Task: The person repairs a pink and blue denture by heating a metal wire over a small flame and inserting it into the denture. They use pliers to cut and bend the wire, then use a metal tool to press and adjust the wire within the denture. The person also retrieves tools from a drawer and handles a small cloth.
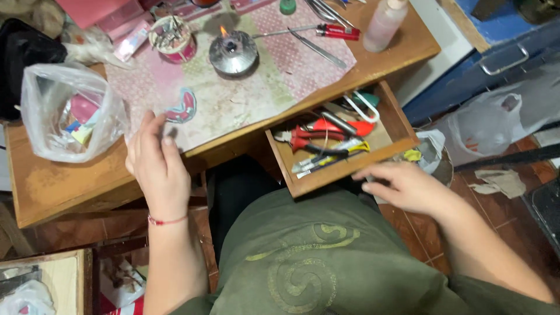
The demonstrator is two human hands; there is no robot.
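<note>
My left hand [156,166] rests flat on the front edge of a wooden workbench [70,181], fingers apart, holding nothing. Just beyond its fingertips lies a small curved pink and blue piece [182,107] on a patterned mat [245,99]. My right hand [402,185] touches the front of an open wooden drawer [326,181] from below and to the right, fingers loosely spread. Inside the drawer lie red-handled pliers [309,137], yellow-handled pliers [332,156] and other hand tools.
A small round metal burner [234,52] with a lit flame stands on the mat. Near it are a tin of small tools [173,38], a red lighter [338,32], tweezers [318,49] and a plastic bottle [385,23]. A clear plastic bag [70,114] sits at the left.
</note>
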